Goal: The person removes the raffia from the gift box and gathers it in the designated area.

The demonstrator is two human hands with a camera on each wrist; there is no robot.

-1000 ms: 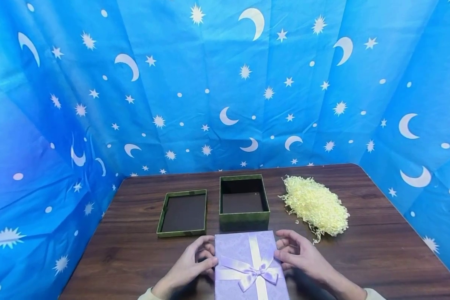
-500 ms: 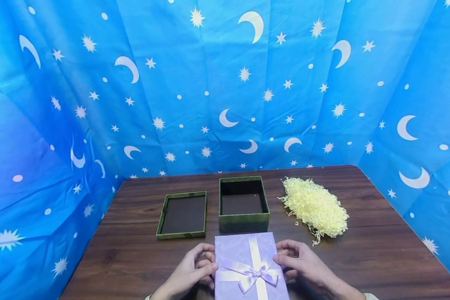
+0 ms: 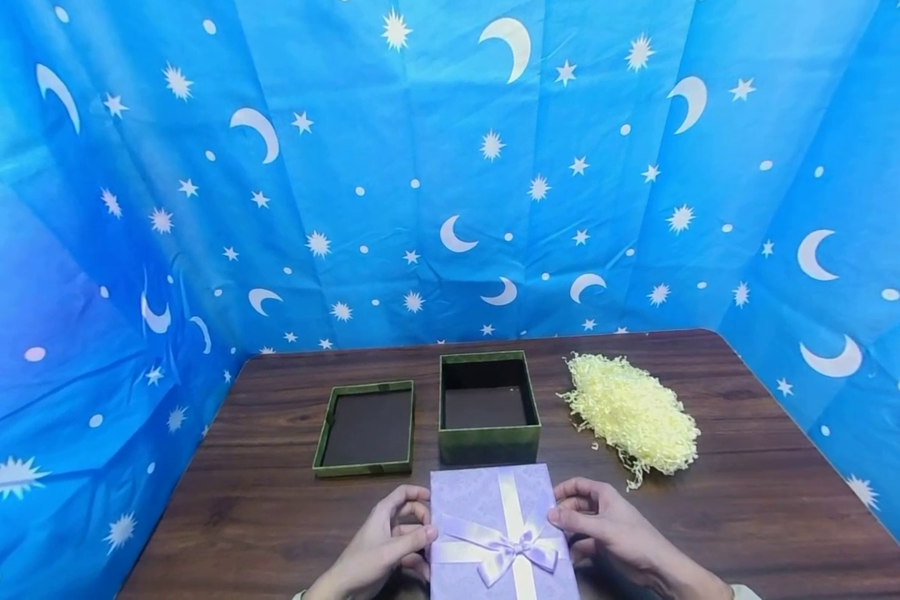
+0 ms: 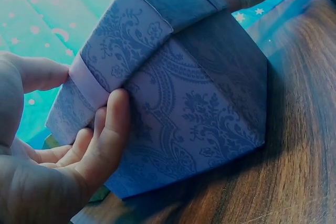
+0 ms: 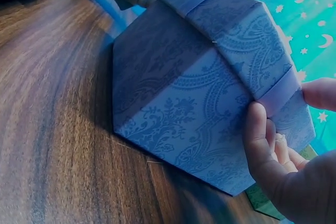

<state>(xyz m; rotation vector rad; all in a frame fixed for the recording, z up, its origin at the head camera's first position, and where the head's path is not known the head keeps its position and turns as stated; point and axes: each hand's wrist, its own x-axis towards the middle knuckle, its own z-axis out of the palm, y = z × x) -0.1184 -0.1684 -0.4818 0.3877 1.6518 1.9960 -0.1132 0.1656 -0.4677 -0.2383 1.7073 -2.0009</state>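
A lilac gift box with a paisley pattern stands at the table's near edge; its lid [image 3: 468, 500] carries a pale ribbon and bow [image 3: 521, 546]. On the left side my left hand [image 3: 382, 537] holds the lid, thumb at the top edge and fingertips against the rim. My right hand [image 3: 607, 529] grips the lid likewise on the opposite side. In both wrist views the lid sits over the box body [image 4: 205, 124], fingertips at the rim's lower edge beside the ribbon band [image 5: 281, 93]. The box's near end is cut off in the head view.
Just beyond the gift box stands an uncovered green box [image 3: 489, 442] with a dark inside. Its shallow green lid [image 3: 363, 468] lies upturned to the left. Yellow shredded paper [image 3: 633, 412] is heaped at the right. A blue star-and-moon cloth [image 3: 450, 167] surrounds the wooden table [image 3: 217, 517].
Both hands have slid slightly toward me along the lid's sides, and the fingers now sit closer at the rim. The green box, its lid and the shredded paper have not moved.
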